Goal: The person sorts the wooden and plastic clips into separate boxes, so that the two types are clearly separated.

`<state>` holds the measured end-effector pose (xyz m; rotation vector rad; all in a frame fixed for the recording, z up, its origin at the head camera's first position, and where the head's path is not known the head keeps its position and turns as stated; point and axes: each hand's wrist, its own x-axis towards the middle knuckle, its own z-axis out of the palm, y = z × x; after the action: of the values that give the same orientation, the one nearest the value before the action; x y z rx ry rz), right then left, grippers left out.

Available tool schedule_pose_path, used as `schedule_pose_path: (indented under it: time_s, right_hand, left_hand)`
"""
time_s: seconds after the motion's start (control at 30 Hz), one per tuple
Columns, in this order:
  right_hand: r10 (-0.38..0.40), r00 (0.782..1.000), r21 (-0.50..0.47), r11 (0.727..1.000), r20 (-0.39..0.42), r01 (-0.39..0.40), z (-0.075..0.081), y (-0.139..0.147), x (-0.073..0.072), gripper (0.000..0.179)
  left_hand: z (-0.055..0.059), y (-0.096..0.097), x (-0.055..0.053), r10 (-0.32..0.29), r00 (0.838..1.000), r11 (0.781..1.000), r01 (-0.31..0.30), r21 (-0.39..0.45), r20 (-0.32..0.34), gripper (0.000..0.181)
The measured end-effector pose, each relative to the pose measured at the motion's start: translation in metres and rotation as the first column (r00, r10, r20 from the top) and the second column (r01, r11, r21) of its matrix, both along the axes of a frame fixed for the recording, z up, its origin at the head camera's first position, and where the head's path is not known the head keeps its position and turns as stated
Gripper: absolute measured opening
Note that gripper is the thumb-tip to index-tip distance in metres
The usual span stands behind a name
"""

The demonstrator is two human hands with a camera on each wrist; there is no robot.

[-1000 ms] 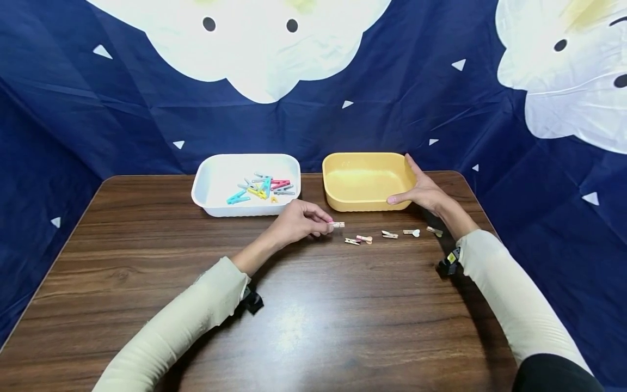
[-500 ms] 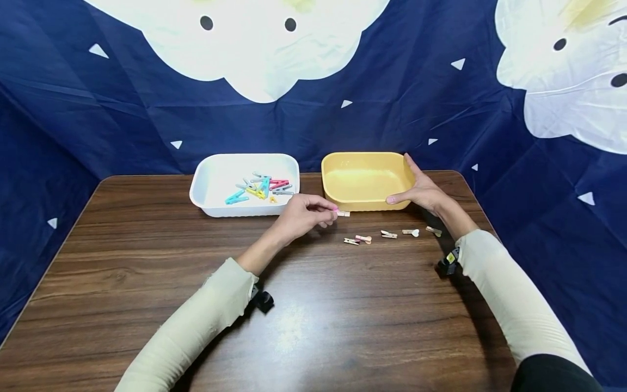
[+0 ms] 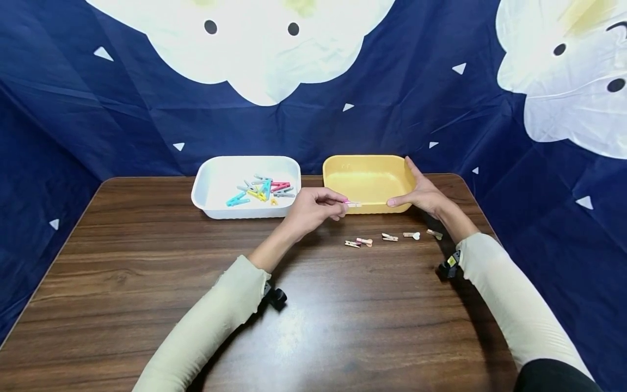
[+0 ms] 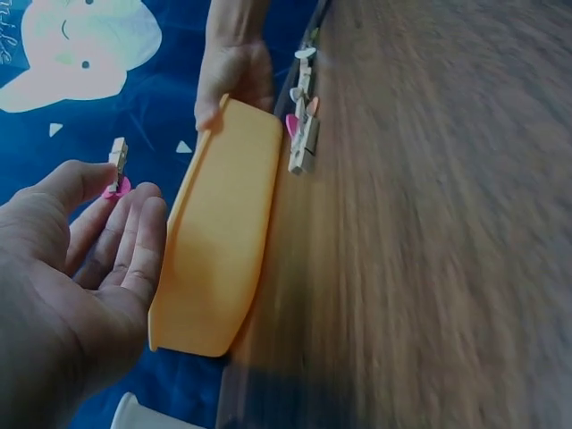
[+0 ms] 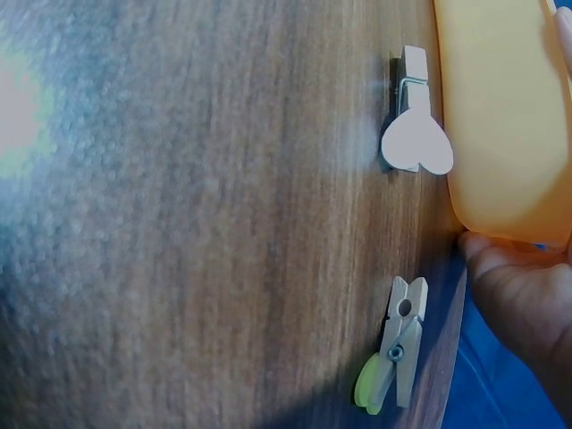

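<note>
My left hand [image 3: 315, 211] pinches a small wooden clothespin [image 4: 118, 165] with a pink heart, thumb against fingertips, at the front rim of the yellow tray [image 3: 372, 207]. My right hand [image 3: 425, 195] rests against the tray's right end, thumb along the front wall and index finger stretched along the side. In front of the tray, several wooden clothespins lie in a loose row. Among them are a clothespin with a white heart [image 5: 417, 141] and a clothespin with a yellow-green piece [image 5: 398, 349]. The tray's floor shows no clothespins in the head view.
Left of the yellow tray stands a white tray [image 3: 215, 208] holding several colourful plastic clothespins [image 3: 266, 188]. Both trays sit near the back edge of the brown wooden table [image 3: 147, 256]. A dark blue cloth [image 3: 147, 120] with white cloud shapes hangs behind.
My left hand has carried the pink-heart clothespin from beside the row, up and to the right, to the yellow tray's front rim. My right hand has stayed at the tray's right end.
</note>
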<state>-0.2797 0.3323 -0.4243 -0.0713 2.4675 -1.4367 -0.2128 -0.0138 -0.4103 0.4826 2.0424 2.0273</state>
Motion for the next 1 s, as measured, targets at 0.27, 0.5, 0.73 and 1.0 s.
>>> schedule_pose_path:
  time_s: [0.27, 0.5, 0.73, 1.0]
  right_hand:
    - [0.002, 1.0, -0.033, 0.999, -0.017, -0.002, -0.002, -0.003, 0.002, 0.151]
    - [-0.004, 1.0, -0.011, 1.0, -0.001, 0.004, -0.003, -0.001, 0.0, 0.152]
    - [-0.003, 1.0, -0.01, 1.0, 0.003, 0.003, -0.002, -0.001, 0.0, 0.152]
    - [-0.002, 1.0, -0.031, 1.0, 0.006, 0.003, -0.002, -0.001, 0.001, 0.152]
  left_hand:
    - [0.005, 0.014, -0.003, 0.024, 1.0, 1.0, -0.024, 0.004, -0.013, 0.015]
    - [0.005, 0.027, -0.01, 0.032, 0.999, 0.998, -0.032, 0.06, 0.004, 0.017]
    - [0.006, 0.037, -0.02, 0.041, 0.999, 0.996, -0.043, 0.084, 0.016, 0.018]
    - [0.012, 0.046, -0.031, 0.083, 0.996, 0.992, -0.084, 0.092, 0.013, 0.017]
